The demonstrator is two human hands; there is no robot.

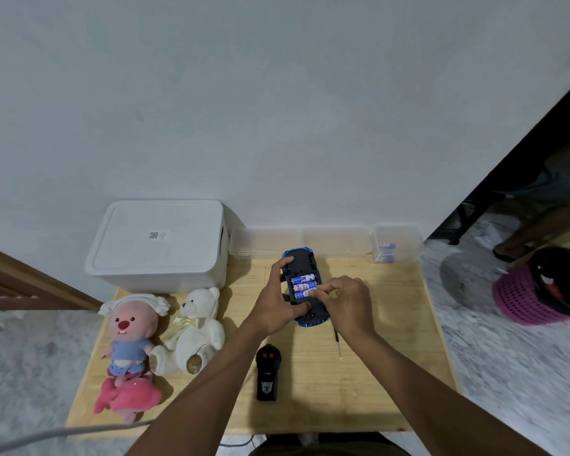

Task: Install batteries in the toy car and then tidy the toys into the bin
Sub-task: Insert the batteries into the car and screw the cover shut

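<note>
Tabletop (375,373): light wood, carrying every item below.

Bin (158,245): white, rigid, lid on, at the far left corner. The lid must come off before anything goes in.

Plush toys: a pink beaver plush (129,330), a white teddy bear (195,324) and a pink plush (125,396) lie along the left edge. Judged soft, light and safe to grasp anywhere on the body.

Toy car (301,261): blue body, lying on its roof with the dark underside up, at the middle of the far edge. Its long axis runs from near edge to far edge, leaning slightly left at the far end. Which end is the nose cannot be told. Judged a light, stiff plastic shell with smooth flanks; best held across its width at the sills, clear of the wheels and the open compartment.

Left hand (277,307): fingers curled round the car's left flank, thumb on the underside toward the near end, steadying it.

Right hand (346,304): fingers bunched in a pinch on the nearest cell.

Remote control (268,373): black, toward the near edge, pointing away from it.

Screwdriver (338,343): thin, just beside the car's near right corner.

Batteries (305,281): three blue cells lie crosswise in the compartment. Judged smooth, dense and prone to roll; no cover is visible.
</note>
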